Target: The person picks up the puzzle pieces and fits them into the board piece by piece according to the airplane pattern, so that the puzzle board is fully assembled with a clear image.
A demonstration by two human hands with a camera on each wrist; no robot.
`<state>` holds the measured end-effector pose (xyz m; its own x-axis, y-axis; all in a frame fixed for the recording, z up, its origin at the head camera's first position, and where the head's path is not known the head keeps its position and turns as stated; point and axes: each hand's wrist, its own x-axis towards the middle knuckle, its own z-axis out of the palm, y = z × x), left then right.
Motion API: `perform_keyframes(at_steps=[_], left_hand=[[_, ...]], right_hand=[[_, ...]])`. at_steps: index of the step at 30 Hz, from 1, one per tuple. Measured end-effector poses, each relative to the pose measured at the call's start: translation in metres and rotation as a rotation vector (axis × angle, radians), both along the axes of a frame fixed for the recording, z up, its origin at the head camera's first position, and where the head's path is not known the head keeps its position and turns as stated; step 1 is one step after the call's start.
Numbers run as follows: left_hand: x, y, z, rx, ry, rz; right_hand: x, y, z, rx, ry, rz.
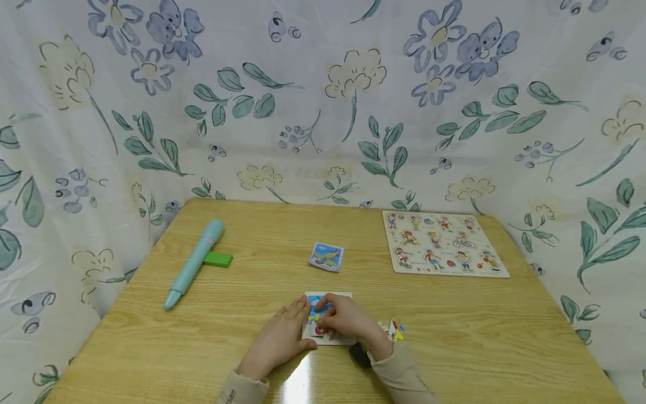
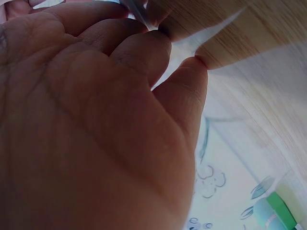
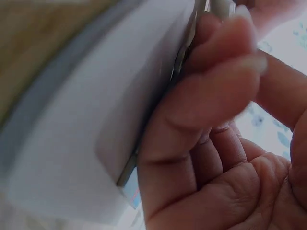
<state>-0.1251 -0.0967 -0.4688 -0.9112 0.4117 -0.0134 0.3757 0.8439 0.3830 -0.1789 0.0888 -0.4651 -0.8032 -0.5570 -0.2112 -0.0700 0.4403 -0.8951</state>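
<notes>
My left hand [image 1: 282, 335] rests with fingers stretched out along the left edge of a small white puzzle board [image 1: 344, 341], the thumb at its lower corner. On the board lie puzzle pieces [image 1: 314, 301] printed in blue, with yellow and red below. Over them is my right hand [image 1: 347, 318], its index finger and thumb apart and touching the picture. The right wrist view has the bent fingers [image 3: 168, 158] close against the board's pale surface; the right part of the board is hidden beneath this hand. Loose puzzle pieces [image 1: 396, 332] lie beside the right wrist.
Beyond the board lies a square picture card [image 1: 326, 257] with a plane. A larger peg-style picture board [image 1: 446, 247] sits at the back right. At the left are a teal pen-shaped object [image 1: 194, 264] and a green block [image 1: 218, 259]. Floral cloth [image 1: 313, 112] surrounds the table.
</notes>
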Motion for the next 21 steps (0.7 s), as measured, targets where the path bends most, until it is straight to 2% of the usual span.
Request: perform_keyframes(at_steps=[10, 16, 19, 21], left_hand=[[-0.001, -0.0005, -0.0009, 0.001, -0.005, -0.001], [-0.0002, -0.0005, -0.0002, 0.009, -0.01, 0.003], [0.0002, -0.0005, -0.0007, 0.004, -0.012, 0.005], [0.0007, -0.0006, -0.0013, -0.001, -0.013, 0.002]], right_hand=[[0.0039, -0.005, -0.0041, 0.11, 0.152, 0.02], [0.0074, -0.0088, -0.0022, 0.141, 0.233, 0.016], [0.0086, -0.0089, -0.0021, 0.135, 0.237, 0.019], [0.0089, -0.008, -0.0025, 0.116, 0.201, 0.015]])
